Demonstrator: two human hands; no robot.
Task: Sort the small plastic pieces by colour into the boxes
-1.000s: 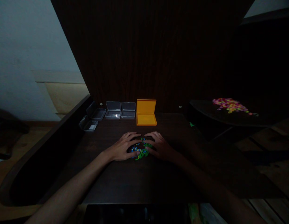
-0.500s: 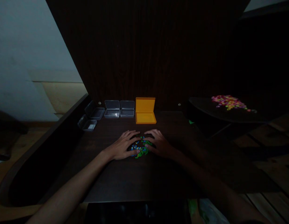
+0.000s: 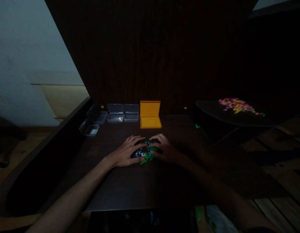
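A small heap of green and blue beads (image 3: 146,154) lies on the dark wooden table (image 3: 145,187). My left hand (image 3: 127,151) rests flat on the table at the heap's left side, fingers spread and curved round it. My right hand (image 3: 164,149) lies at the heap's right side in the same way, fingertips nearly meeting the left ones above the beads. Both hands cup the heap and touch its edges. Neither hand holds anything.
An open orange box (image 3: 150,119) stands behind the hands. Left of it sit two open clear boxes (image 3: 123,117), then two more clear boxes (image 3: 93,122) near the table's left edge. A heap of pink and yellow beads (image 3: 236,105) lies on a dark shelf at right.
My hands have drawn slightly closer together, pressing the green and blue beads into a tighter heap. The view has shifted a little.
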